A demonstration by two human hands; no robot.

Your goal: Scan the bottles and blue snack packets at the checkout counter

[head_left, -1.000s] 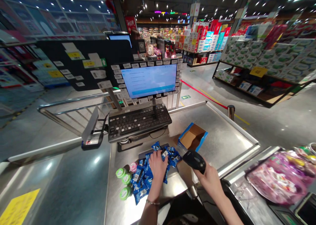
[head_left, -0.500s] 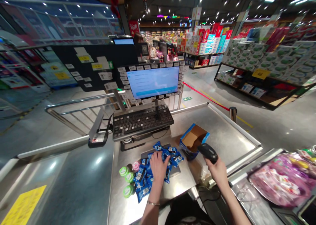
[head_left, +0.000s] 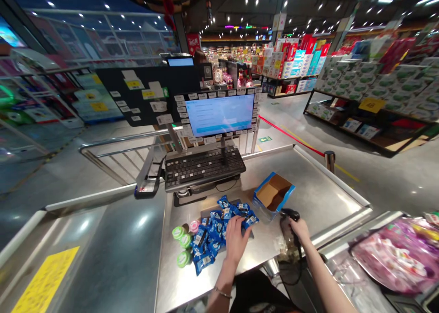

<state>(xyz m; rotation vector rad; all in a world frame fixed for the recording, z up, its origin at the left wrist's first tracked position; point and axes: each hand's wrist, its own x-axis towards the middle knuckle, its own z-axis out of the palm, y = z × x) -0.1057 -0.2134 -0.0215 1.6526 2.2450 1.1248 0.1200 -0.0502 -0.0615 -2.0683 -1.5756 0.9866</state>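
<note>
L hand (head_left: 236, 240) on blue foil packets (head_left: 214, 234), R hand (head_left: 301, 230) on black scanner (head_left: 290, 215)

L fingers half-curled on crinkly pile, grip unclear; R fingers wrapped shut round smooth plastic body. Packets heaped on brushed steel counter (head_left: 318, 185), just beside green-capped bottles (head_left: 183, 250), near open cardboard box (head_left: 273, 193) w/ blue flaps.
</note>
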